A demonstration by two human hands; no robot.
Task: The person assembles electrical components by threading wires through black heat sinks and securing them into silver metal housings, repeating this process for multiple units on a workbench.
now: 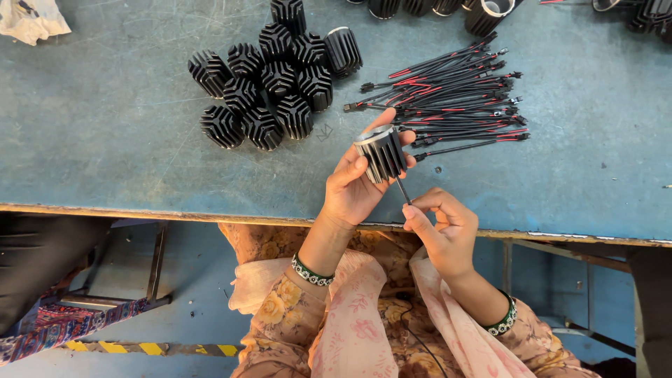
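Note:
My left hand [353, 185] grips a black finned cylinder [381, 152] with a silver rim, held tilted above the table's near edge. My right hand [441, 227] pinches a thin black wire [404, 190] that comes out of the cylinder's lower end. A bundle of black and red wires [455, 98] with small connectors lies on the table just beyond the cylinder. A cluster of several more black finned cylinders [269, 84] stands to the far left of it.
The blue worktable [105, 133] has a worn front edge near my lap. More finned cylinders [483, 14] line the far edge, a white cloth [28, 21] lies at the far left corner. A metal stool frame [133, 280] stands on the floor at left.

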